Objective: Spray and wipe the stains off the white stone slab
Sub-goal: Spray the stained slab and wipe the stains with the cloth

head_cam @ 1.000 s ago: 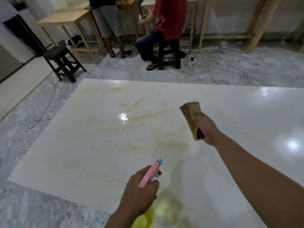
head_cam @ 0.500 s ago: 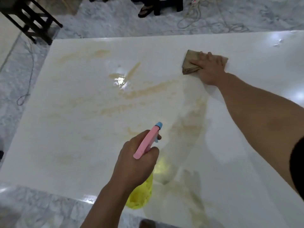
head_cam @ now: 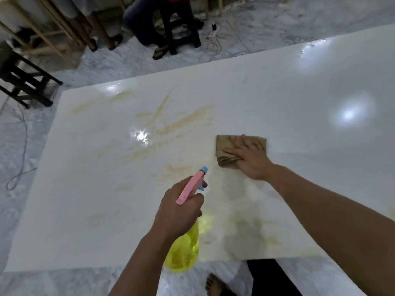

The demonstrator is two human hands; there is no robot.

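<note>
The white stone slab (head_cam: 89, 189) lies flat on the floor, glossy, with yellow-brown stains (head_cam: 171, 122) smeared across its left and middle parts. My left hand (head_cam: 177, 212) grips a yellow spray bottle (head_cam: 183, 251) with a pink and blue head, held above the slab's near edge, nozzle pointing away from me. My right hand (head_cam: 250, 161) presses flat on a folded brown cloth (head_cam: 226, 146) lying on the slab right of the stains.
A black stool (head_cam: 23, 80) stands off the slab's far left corner. Two people and another stool (head_cam: 179, 24) are beyond the far edge, with a power strip and cables (head_cam: 213, 35) on the marble floor. My bare foot (head_cam: 215, 285) shows below the near edge.
My right hand set the cloth down on the slab and dragged it toward me over the surface. The view tilted downward. The left hand keeps holding the bottle.
</note>
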